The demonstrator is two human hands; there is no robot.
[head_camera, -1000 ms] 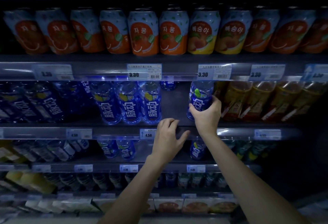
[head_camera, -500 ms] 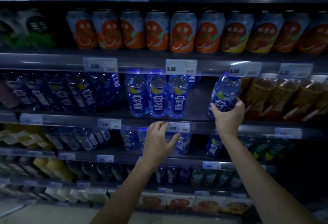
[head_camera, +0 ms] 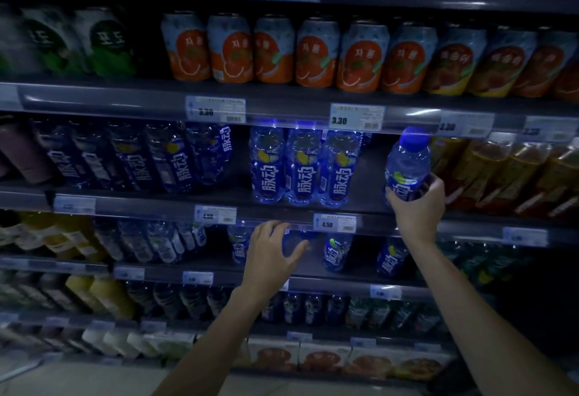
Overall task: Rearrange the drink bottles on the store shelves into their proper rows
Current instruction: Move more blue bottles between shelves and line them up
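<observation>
Blue bottle (head_camera: 407, 160) — beside amber bottles (head_camera: 488, 173) — gripped by right hand (head_camera: 418, 210) fingers; left hand (head_camera: 272, 254) fingers spread, empty.

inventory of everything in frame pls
orange cans: six, orange and pale blue, upper shelf middle
green cans: at least two, upper shelf left
yellow cans: at least two, upper shelf right
standing bottles: three, blue, middle shelf
dark bottles: about five, dark blue, middle shelf left
amber bottles: several, middle shelf right
lower bottles: several, blue, shelf below
held bottle: one, blue, blue cap
price tags: many, white, shelf edges
left hand: open, by middle shelf's edge
right hand: grips held bottle's lower part
</observation>
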